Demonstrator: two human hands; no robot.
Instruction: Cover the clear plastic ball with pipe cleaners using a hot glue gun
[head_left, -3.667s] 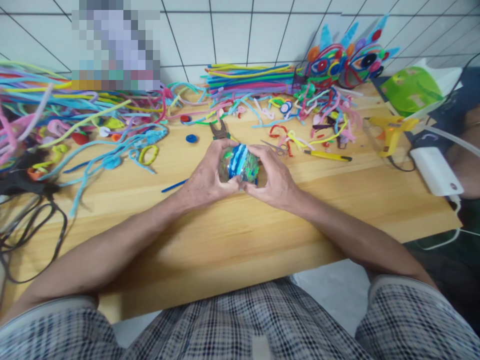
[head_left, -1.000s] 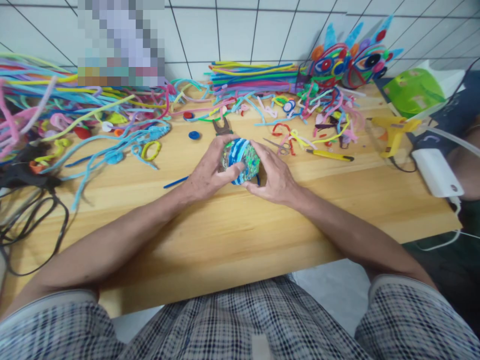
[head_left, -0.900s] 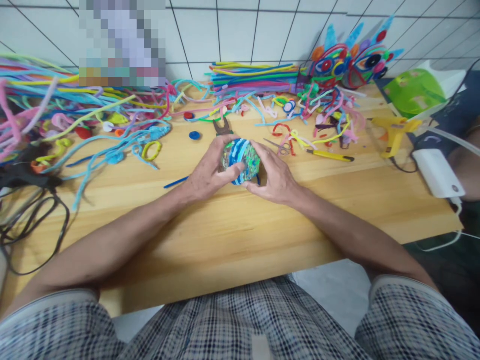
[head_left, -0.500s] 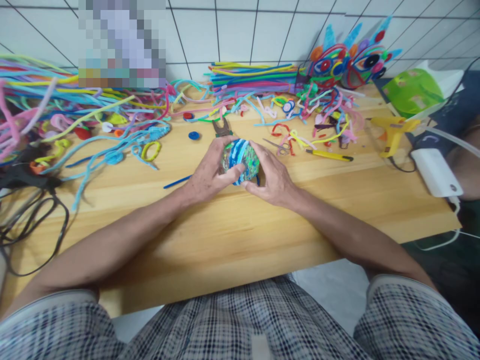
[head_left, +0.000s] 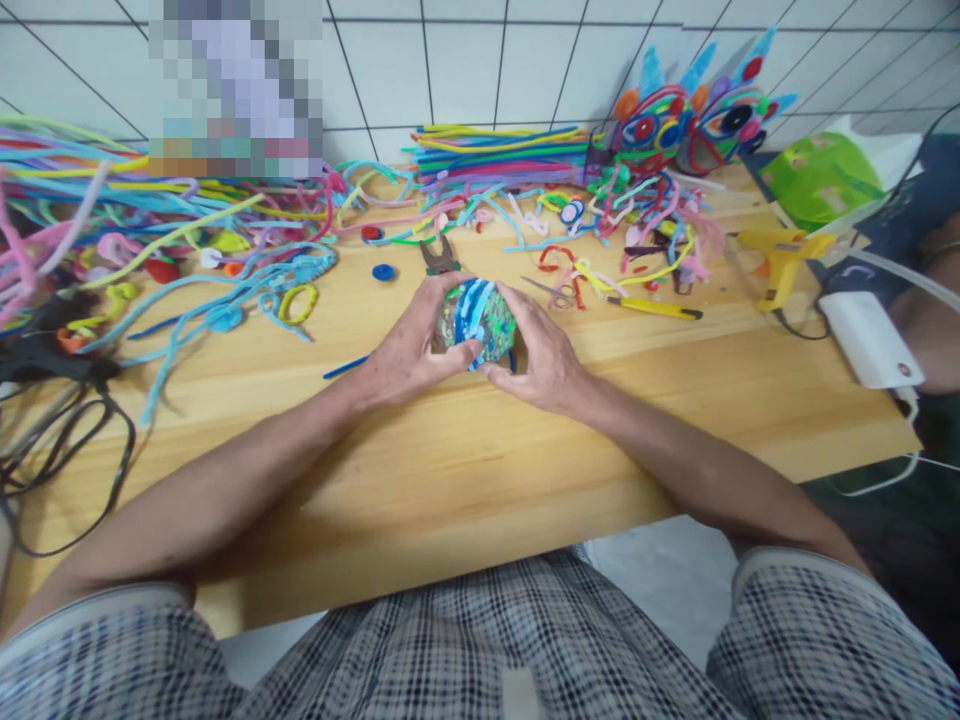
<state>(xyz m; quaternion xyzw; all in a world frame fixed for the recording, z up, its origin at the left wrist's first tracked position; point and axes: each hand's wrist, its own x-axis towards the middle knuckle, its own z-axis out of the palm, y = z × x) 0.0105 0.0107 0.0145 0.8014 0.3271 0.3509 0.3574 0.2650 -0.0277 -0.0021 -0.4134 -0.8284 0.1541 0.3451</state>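
Observation:
Between my two hands is a round piece (head_left: 496,325) with blue and white stripes over a mottled green surface. My left hand (head_left: 420,340) grips its left side, the thumb lying on its front. On the right side my right hand (head_left: 544,350) curls round it, thumb at the lower edge. A pair of pliers (head_left: 440,258) lies just beyond the piece, jaws pointing away. Near my left hand a dark blue pipe cleaner (head_left: 346,367) rests on the table, and a small blue coil (head_left: 383,272) lies farther back.
Loose pipe cleaners (head_left: 225,270) cover the back left, beside black cables (head_left: 67,460). A bundle of pipe cleaners (head_left: 502,160) and two colourful masks (head_left: 656,125) stand at the back. Scissors (head_left: 559,293), a yellow cutter (head_left: 654,307), a yellow glue gun (head_left: 781,265) and a white box (head_left: 871,340) lie right.
The view has shifted slightly. The striped piece has tilted a little between my hands, and my left thumb sits slightly lower on it. Both hands keep their hold.

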